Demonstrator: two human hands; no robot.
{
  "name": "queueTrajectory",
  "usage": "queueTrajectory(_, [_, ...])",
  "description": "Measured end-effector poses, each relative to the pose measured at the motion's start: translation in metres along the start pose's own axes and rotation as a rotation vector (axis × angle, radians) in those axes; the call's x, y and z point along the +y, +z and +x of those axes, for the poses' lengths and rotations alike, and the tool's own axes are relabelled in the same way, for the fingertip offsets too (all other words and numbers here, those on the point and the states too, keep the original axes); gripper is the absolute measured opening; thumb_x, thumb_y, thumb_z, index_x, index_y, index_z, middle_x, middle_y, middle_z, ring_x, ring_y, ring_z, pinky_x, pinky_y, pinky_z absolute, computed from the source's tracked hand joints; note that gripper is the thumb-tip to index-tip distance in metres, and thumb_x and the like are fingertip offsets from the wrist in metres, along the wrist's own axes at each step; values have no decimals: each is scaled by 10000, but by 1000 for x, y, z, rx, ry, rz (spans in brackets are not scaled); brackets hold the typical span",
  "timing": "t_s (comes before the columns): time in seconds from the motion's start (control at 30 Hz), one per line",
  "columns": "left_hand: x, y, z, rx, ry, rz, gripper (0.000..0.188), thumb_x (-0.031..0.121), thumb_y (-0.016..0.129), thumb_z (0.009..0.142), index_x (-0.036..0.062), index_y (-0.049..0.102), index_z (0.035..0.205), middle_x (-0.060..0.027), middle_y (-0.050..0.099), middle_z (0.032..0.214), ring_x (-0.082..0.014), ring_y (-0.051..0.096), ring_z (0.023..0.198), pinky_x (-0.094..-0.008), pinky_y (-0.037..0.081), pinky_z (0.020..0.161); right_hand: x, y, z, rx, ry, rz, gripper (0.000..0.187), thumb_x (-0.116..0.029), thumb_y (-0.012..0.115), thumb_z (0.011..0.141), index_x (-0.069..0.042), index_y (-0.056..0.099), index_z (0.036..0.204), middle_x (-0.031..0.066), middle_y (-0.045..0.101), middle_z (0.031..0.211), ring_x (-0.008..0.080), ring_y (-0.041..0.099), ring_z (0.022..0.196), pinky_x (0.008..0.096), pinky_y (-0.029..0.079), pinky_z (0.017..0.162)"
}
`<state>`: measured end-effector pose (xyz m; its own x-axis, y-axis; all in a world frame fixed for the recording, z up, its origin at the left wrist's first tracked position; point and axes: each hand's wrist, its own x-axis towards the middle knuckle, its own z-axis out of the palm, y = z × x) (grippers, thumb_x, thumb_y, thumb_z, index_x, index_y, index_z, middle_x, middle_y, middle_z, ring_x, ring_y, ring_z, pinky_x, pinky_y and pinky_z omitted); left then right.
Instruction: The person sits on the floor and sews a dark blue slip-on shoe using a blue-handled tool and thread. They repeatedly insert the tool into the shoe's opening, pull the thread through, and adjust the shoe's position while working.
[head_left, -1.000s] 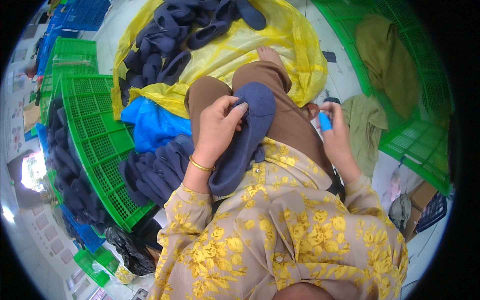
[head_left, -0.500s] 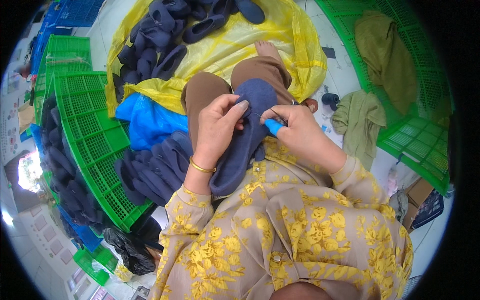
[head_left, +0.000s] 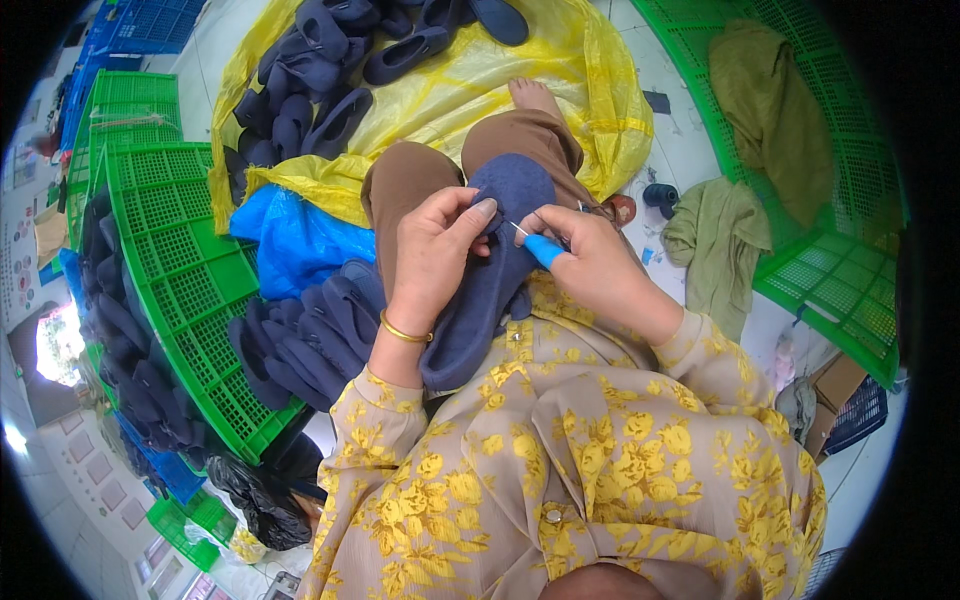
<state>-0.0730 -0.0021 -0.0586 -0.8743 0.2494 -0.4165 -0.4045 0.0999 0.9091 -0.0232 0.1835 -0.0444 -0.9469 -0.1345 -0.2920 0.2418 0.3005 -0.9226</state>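
Observation:
A dark blue felt slipper (head_left: 470, 335) lies across my lap, its rounded end away from me. My left hand (head_left: 440, 240) pinches the slipper's upper between thumb and fingers; the finger ends are partly hidden. Over the slipper's right side, my right hand (head_left: 600, 262) grips a thin needle (head_left: 517, 229) that points toward the left thumb. Blue tape (head_left: 543, 251) wraps one digit of the right hand. Whether the needle's tip is in the fabric, I cannot tell.
Several similar slippers (head_left: 310, 325) lean in a row at my left, beside a green crate (head_left: 190, 270). More lie on a yellow sack (head_left: 600, 110) ahead. To the right are a dark thread spool (head_left: 660, 196), an olive cloth (head_left: 715, 235) and another green crate (head_left: 840, 290).
My right hand has shifted slightly down and left, and the needle now shows between its fingers and the slipper. The left hand and slipper have barely moved.

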Motion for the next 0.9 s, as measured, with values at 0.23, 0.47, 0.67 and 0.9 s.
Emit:
queueTrajectory(0.23, [3, 1, -1, -1, -8, -2, 183, 125, 670, 916, -32, 673, 1012, -10, 648, 815, -56, 564, 618, -203, 473, 564, 3, -2, -2, -28, 25, 60, 155, -83, 574, 876, 6, 670, 960, 200, 681, 854, 305, 680, 777, 386, 507, 702])
queueTrajectory(0.47, [-1, 1, -1, 4, 11, 7, 180, 118, 672, 914, -34, 672, 1010, -12, 649, 820, -57, 567, 621, -203, 475, 564, -6, -5, 6, -82, 114, -41, 135, -56, 568, 879, 14, 655, 955, 101, 651, 836, 167, 590, 779, 307, 469, 715])
queueTrajectory(0.67, [4, 1, -2, 4, -38, 8, 168, 130, 654, 934, -13, 671, 1020, -6, 646, 811, -65, 589, 636, -209, 498, 596, 4, 2, 2, -10, 39, 31, 134, -82, 574, 880, -12, 648, 968, 182, 663, 836, 310, 640, 746, 377, 487, 691])
queueTrajectory(0.9, [4, 1, -2, -28, -101, -43, 171, 147, 651, 936, -8, 671, 1005, -4, 645, 805, -66, 602, 632, -211, 521, 597, 17, 13, 1, 76, -62, 51, 101, -88, 594, 901, -35, 625, 981, 168, 655, 841, 308, 625, 713, 367, 476, 653])
